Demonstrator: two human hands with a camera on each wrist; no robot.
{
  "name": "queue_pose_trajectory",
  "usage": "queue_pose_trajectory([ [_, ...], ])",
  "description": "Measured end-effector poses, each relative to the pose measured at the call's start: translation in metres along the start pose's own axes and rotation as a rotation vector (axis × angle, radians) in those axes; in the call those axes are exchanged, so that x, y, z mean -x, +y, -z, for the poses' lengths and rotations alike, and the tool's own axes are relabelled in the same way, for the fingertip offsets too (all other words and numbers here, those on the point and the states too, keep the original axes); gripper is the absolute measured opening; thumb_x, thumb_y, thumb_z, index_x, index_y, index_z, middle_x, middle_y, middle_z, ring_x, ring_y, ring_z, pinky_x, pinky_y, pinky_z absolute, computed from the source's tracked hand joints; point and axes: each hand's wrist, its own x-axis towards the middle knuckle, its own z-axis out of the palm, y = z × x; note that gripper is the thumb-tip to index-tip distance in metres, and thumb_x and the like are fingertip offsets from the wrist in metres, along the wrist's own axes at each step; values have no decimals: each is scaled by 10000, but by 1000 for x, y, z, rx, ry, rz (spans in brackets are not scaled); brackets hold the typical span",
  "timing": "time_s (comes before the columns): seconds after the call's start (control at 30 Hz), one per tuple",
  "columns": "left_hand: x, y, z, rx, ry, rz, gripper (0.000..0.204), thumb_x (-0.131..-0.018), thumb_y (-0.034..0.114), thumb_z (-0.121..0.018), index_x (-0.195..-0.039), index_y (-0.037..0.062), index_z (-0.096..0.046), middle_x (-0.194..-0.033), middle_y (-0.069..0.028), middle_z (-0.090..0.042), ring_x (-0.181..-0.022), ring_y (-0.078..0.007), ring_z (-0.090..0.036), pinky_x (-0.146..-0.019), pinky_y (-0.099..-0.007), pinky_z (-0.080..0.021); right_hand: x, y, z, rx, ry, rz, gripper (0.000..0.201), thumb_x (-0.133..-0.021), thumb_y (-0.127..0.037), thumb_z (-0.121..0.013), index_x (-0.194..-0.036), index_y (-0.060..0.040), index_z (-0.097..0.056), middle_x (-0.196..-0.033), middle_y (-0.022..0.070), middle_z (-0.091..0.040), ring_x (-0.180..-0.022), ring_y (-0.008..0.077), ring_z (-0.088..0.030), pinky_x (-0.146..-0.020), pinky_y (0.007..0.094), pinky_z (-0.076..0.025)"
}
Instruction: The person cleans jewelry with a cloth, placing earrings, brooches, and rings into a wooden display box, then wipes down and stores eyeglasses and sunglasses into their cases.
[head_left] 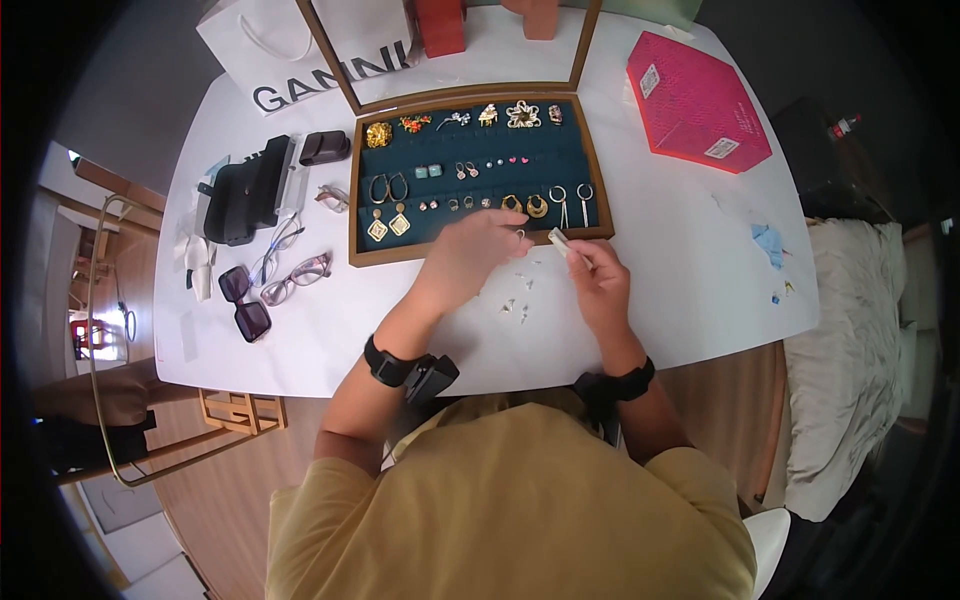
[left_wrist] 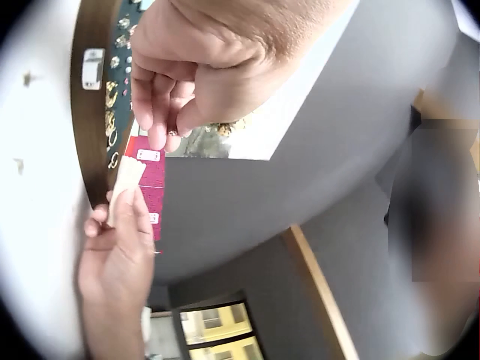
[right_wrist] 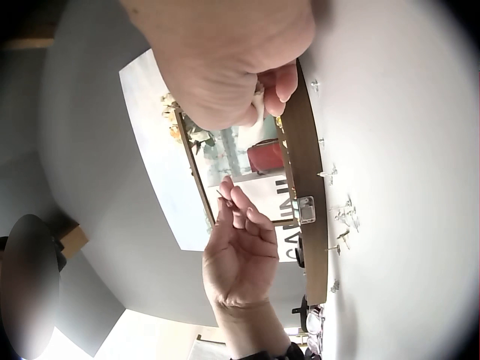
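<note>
My left hand (head_left: 462, 265) is over the front edge of the jewelry box (head_left: 440, 250), pinching a small piece of jewelry (left_wrist: 173, 133) between thumb and fingertips. To its right, my right hand (head_left: 603, 295) grips a small pale strip, perhaps cloth (head_left: 560, 240); the strip (left_wrist: 127, 184) stands up from the fingers in the left wrist view. Both hands are apart. In the right wrist view my left hand (right_wrist: 241, 262) is palm up, and my right hand (right_wrist: 232, 67) partly hides the pale strip (right_wrist: 259, 101). Rows of earrings and brooches (head_left: 523, 115) lie on the box's dark lining.
Several small earrings (head_left: 508, 306) lie on the white table (head_left: 420, 345) in front of the box. Sunglasses (head_left: 252, 320), glasses (head_left: 297, 280) and dark cases (head_left: 250, 190) are left. A pink box (head_left: 700, 105) stands back right, a white bag (head_left: 260, 60) back left. The glass lid stands raised.
</note>
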Motion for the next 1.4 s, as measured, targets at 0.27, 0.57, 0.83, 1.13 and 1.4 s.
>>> queue_pose_trajectory([
  [0.27,-6,-30,-6,519,21,283,185,-978,152,-553,-1072,12,-629,-990,-73,-692,-914,-139,-663,-811,-241,-530,-3,-3,-4,146,49,92,110,-891,-47,-644,-994,-24,-675,-893,35,-602,-708,107,-560,-576,206,-443],
  [0.57,0,-39,-3,443,3,223,192,-960,157,-588,-1040,-4,-654,-940,-65,-697,-841,-134,-660,-793,-252,-535,5,-62,-20,478,-269,330,147,-848,-7,-633,-980,-59,-671,-871,88,-605,-695,235,-607,-579,311,-496],
  [0.83,2,-37,-3,457,-7,181,177,-944,151,-612,-1020,-1,-664,-916,-58,-698,-863,-125,-648,-796,-263,-525,1,-76,-24,529,-222,365,151,-835,0,-630,-970,-60,-663,-856,80,-594,-684,252,-611,-582,328,-495],
  [1.13,2,-37,-1,480,30,161,148,-944,131,-608,-1010,7,-657,-895,-65,-695,-866,-116,-636,-778,-260,-516,8,-79,-31,516,-220,361,134,-832,-16,-635,-956,-62,-658,-860,76,-593,-700,267,-615,-600,345,-499],
  [1.4,-1,-37,2,463,4,156,147,-943,142,-614,-1013,19,-651,-910,-58,-691,-834,-116,-644,-780,-259,-523,4,-79,-26,514,-327,326,142,-830,-26,-639,-960,-73,-671,-845,76,-596,-720,269,-620,-611,342,-507],
])
